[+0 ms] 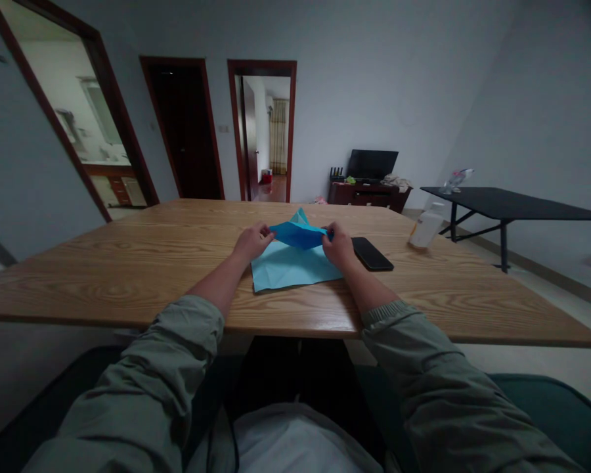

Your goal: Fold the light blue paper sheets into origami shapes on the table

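Note:
Between my hands is a folded piece of blue paper [300, 234], darker on its near face, with a pale pointed peak standing up at the back. My left hand [254, 242] pinches its left corner between thumb and fingers. On the opposite side my right hand [338, 246] grips the right corner, fingers closed. Below it a light blue sheet [290, 266] spreads over the table toward me; I cannot tell whether it is part of the same paper. A black phone [372, 254] lies flat just right of my right hand.
The wooden table [152, 282] stretches out in front of me. A translucent white bottle [426, 226] stands toward its right side. Beyond are a black table [512, 200] and a television [373, 164] on a dark cabinet [367, 194]. Doorways line the far wall.

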